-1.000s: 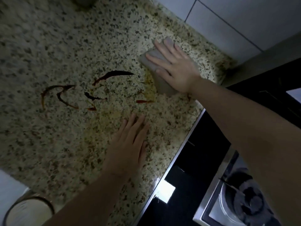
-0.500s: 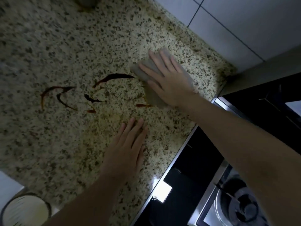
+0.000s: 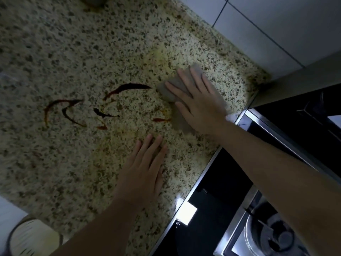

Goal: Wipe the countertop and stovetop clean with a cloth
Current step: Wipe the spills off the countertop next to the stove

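My right hand (image 3: pixel 199 102) lies flat with straight fingers on a grey cloth (image 3: pixel 166 88), pressing it onto the speckled granite countertop (image 3: pixel 73 52). Dark reddish-brown sauce streaks (image 3: pixel 127 88) curve across the counter just left of the cloth, with more streaks (image 3: pixel 68 111) farther left. A faint yellowish smear shows around the cloth. My left hand (image 3: pixel 144 170) rests flat on the counter below the cloth, fingers straight, holding nothing. The black glass stovetop (image 3: pixel 212 182) with a gas burner (image 3: pixel 273 237) lies at the lower right, under my right forearm.
A white tiled wall (image 3: pixel 267 24) borders the counter's far edge. A round container with a pale lid (image 3: pixel 31 237) sits off the counter's near left corner. The base of some object (image 3: pixel 94 0) stands at the counter's top edge. A metal rim edges the stovetop.
My right hand has slid the cloth leftward and nearer along the counter, up to the end of the upper sauce streak. My left hand stays put.
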Tool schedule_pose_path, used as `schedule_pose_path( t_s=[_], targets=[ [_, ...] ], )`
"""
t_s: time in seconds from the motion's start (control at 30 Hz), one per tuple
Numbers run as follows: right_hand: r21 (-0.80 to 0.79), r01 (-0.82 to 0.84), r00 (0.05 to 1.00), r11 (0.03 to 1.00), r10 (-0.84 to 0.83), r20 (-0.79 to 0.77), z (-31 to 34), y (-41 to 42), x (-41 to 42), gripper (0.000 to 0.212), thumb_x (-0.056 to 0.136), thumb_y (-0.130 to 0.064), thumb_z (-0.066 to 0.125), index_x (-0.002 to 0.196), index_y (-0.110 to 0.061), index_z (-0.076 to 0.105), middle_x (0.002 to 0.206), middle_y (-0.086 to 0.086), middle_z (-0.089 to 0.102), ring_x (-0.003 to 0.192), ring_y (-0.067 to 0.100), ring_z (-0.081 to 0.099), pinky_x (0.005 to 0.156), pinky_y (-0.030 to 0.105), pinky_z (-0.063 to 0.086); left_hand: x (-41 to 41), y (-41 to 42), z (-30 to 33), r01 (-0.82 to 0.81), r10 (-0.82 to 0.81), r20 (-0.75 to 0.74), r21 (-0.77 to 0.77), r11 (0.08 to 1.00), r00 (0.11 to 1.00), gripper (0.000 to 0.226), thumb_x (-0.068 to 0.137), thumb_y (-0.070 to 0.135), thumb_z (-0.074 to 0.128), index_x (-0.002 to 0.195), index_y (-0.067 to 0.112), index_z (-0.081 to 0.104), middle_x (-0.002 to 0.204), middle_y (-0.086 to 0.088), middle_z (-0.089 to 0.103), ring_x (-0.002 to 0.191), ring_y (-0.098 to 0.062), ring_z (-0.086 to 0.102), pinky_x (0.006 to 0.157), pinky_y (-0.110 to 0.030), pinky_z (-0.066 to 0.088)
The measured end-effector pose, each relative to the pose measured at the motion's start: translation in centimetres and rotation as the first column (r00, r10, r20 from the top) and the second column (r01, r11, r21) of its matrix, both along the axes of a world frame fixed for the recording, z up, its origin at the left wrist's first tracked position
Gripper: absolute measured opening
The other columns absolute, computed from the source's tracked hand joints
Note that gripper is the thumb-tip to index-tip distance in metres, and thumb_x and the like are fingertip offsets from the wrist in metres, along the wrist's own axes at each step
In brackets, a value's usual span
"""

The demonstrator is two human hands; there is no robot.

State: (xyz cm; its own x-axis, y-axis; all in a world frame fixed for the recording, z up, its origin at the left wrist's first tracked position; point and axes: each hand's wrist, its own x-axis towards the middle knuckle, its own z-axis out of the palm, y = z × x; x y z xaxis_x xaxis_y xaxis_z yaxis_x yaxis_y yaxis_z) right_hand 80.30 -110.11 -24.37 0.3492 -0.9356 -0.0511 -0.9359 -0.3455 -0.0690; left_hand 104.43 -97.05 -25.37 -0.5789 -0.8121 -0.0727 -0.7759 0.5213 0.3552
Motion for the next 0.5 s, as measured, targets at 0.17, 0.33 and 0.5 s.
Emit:
schedule_pose_path(
  t_s=[0.17,0.33,0.5],
  targets=[
    [0.048,0.003,1.000,0.999,-0.003,-0.010,0.7,-9.2,3.1,0.056,0.109,-0.052,0.009,0.164,-0.041,0.009,0.174,-0.001,0.004,0.160,0.032,0.001,0.129,0.051,0.004,0.0,0.0,-0.1,0.002,-0.001,0.026,-0.021,1.000,1.000,0.054,0.104,0.028,0.032,0.153,0.006,0.041,0.164,-0.013,0.029,0.155,-0.032,0.020,0.123,-0.054,0.025],
    [-0.012,0.033,0.999,0.999,-0.033,-0.003,0.3,-2.4,-1.6,0.053,0.112,-0.040,0.017,0.164,-0.031,0.018,0.173,0.003,0.014,0.159,0.032,0.009,0.128,0.052,0.012,-0.1,0.0,0.2,0.004,-0.004,0.035,-0.019,1.000,0.999,0.055,0.103,0.027,0.034,0.154,0.005,0.039,0.165,-0.014,0.027,0.155,-0.033,0.019,0.122,-0.055,0.026],
    [0.030,0.115,0.993,0.993,-0.114,-0.022,0.5,1.3,-3.6,0.052,0.113,-0.040,0.023,0.164,-0.032,0.022,0.172,0.003,0.015,0.159,0.035,0.009,0.126,0.056,0.015,0.1,-0.1,0.2,0.027,-0.026,0.047,-0.001,1.000,0.999,0.057,0.102,0.029,0.035,0.155,0.006,0.035,0.166,-0.014,0.023,0.156,-0.033,0.015,0.125,-0.053,0.020]
  ],
)
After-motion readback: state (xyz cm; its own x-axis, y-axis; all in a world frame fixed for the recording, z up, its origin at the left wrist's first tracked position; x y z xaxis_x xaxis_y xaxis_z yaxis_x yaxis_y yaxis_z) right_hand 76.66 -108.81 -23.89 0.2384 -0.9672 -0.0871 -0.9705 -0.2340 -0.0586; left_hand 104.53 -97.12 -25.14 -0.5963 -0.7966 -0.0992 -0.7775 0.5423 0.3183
